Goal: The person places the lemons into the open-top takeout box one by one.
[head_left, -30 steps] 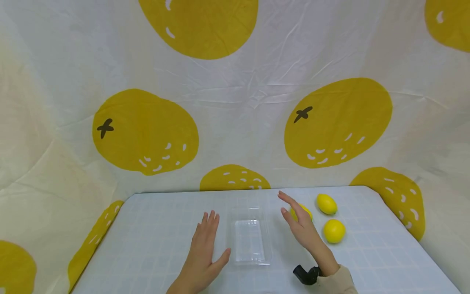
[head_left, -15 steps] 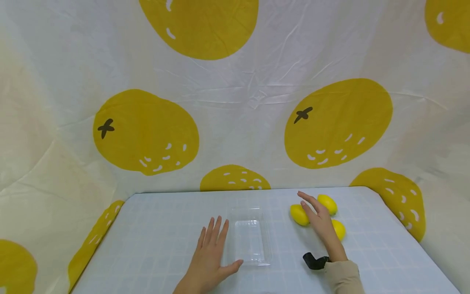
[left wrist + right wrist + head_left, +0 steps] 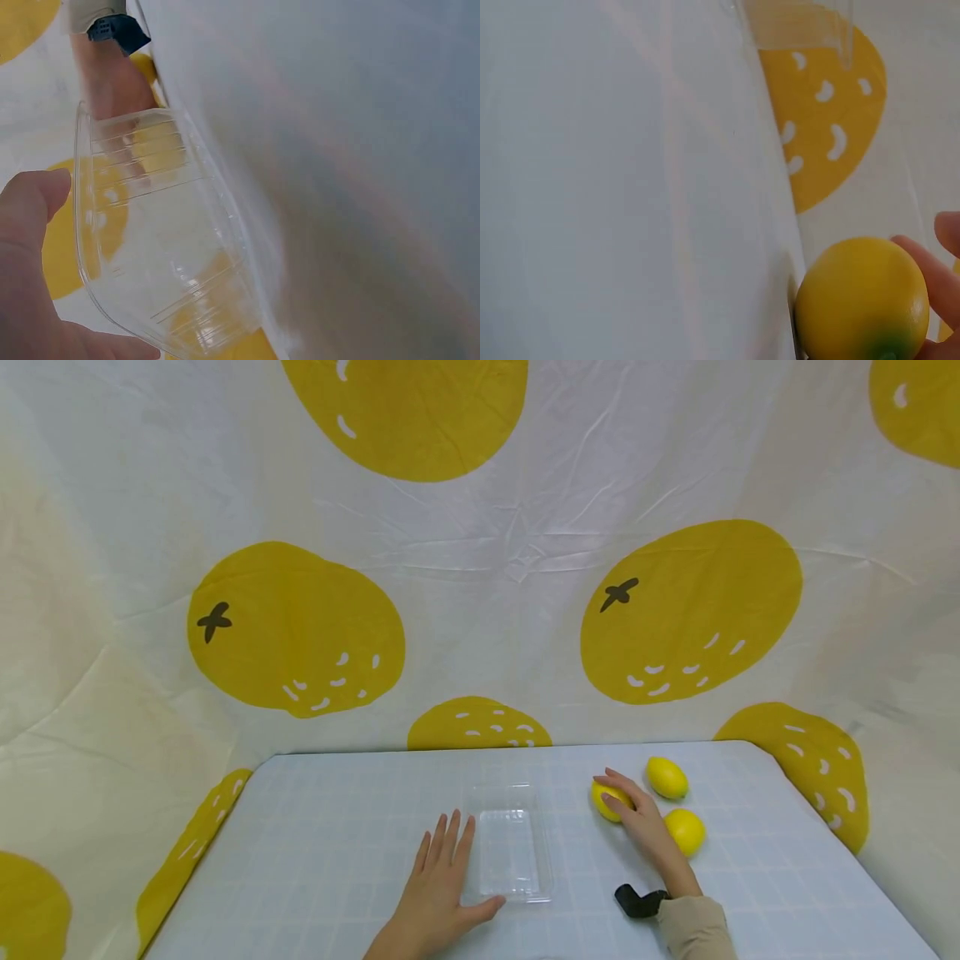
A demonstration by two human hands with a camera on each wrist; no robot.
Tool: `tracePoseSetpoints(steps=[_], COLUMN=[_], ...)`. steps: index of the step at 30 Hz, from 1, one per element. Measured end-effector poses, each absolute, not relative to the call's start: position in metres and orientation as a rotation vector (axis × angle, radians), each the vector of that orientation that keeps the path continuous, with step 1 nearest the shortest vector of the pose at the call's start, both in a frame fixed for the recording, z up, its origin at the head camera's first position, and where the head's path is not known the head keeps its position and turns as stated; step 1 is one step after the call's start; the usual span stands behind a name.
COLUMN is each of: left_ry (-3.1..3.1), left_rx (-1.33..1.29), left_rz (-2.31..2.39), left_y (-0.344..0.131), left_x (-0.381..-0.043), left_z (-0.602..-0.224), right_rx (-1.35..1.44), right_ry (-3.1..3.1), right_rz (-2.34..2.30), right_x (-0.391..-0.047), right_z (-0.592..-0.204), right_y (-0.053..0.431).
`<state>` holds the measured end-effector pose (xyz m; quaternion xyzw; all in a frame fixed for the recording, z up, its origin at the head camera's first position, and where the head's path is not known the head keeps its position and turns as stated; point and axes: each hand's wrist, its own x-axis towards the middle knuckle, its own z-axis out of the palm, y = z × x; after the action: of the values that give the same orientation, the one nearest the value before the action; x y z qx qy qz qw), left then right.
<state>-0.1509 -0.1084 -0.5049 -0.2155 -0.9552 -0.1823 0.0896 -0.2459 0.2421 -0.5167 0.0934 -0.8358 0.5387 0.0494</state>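
Observation:
In the head view, my right hand (image 3: 647, 821) is over the nearest-left yellow lemon (image 3: 609, 802), its fingers curving above the fruit. The right wrist view shows that lemon (image 3: 862, 300) on the table, fingers behind and above it, with the thumb apart from it. Whether the fingers touch it is hard to tell. Left of a clear plastic container (image 3: 510, 852), my left hand (image 3: 442, 889) lies spread, thumb near the container's front corner. From the left wrist, the container (image 3: 161, 225) appears beside the thumb and a finger, with no grip on it.
Two more lemons stand to the right, one farther back (image 3: 667, 778) and one nearer (image 3: 685, 832). A black device (image 3: 637, 902) is at the right wrist. The pale checked tablecloth (image 3: 330, 843) ends at a fruit-patterned curtain (image 3: 495, 635).
My right hand has gone right, then lowered over the left lemon. The left hand has shifted right towards the container. The lemons and container look unmoved.

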Motion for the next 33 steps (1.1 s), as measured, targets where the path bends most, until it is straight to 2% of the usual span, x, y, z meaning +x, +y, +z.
tracePoseSetpoints(steps=[13,33], left_ry=[-2.859,-2.850], left_rx=[-0.664,-0.663], left_rz=[-0.590,-0.599], left_y=[-0.1091,-0.1079], left_x=[-0.1492,-0.1473], left_z=[-0.5061,-0.5049], right_rx=[0.367,0.063], right_ry=[-2.596,-2.655], right_rz=[1.618,1.551], right_x=[-0.2404,-0.2396], right_z=[-0.5202,-0.5197], right_y=[0.2438,0.2389])
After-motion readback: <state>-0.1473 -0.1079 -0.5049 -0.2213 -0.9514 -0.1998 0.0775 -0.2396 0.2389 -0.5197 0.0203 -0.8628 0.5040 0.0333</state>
